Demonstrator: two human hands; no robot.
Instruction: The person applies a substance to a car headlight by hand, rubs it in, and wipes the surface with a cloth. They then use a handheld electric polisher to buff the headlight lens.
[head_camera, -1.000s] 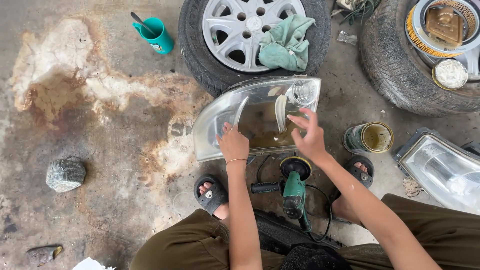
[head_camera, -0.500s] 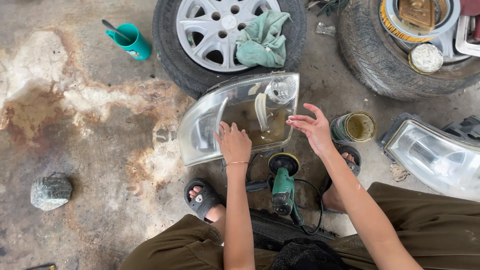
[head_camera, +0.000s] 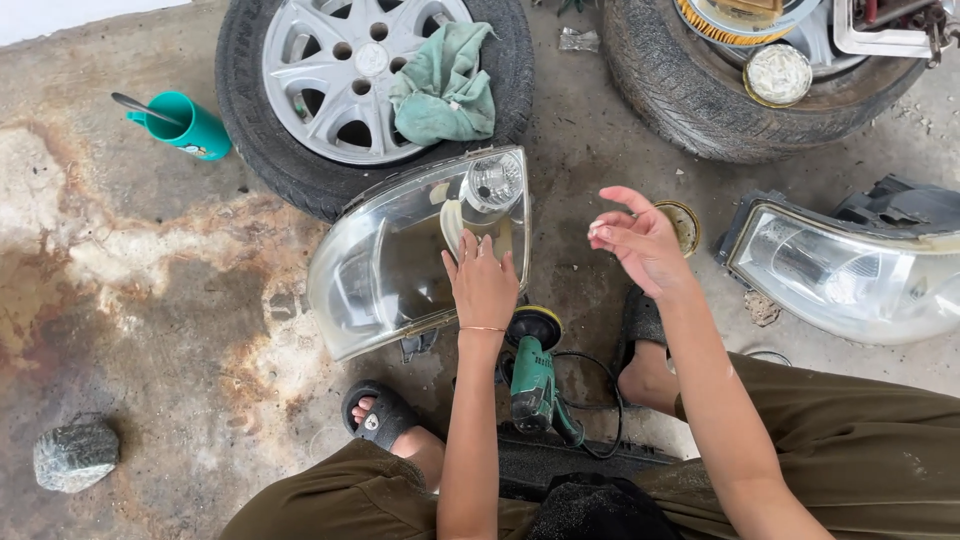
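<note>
A clear car headlight (head_camera: 385, 265) lies on the concrete in front of me, leaning against a tyre. My left hand (head_camera: 483, 285) rests flat on its lens near the right end, fingers spread. My right hand (head_camera: 640, 245) hovers off the lens to the right, fingers loosely apart, with a dab of white paste on the fingertips. It holds nothing. A small open tin (head_camera: 687, 225) sits just behind that hand. A green electric polisher (head_camera: 535, 378) lies on the ground between my feet, below the headlight.
A tyre with a silver wheel (head_camera: 330, 70) carries a green cloth (head_camera: 445, 85). A second tyre (head_camera: 720, 95) is at the top right. Another headlight (head_camera: 850, 270) lies at the right, a teal cup (head_camera: 190, 125) at the left, a stone (head_camera: 75, 455) at the lower left.
My right hand has lifted off the headlight lens and moved right, toward the tin. My left hand stays on the lens. The view has shifted.
</note>
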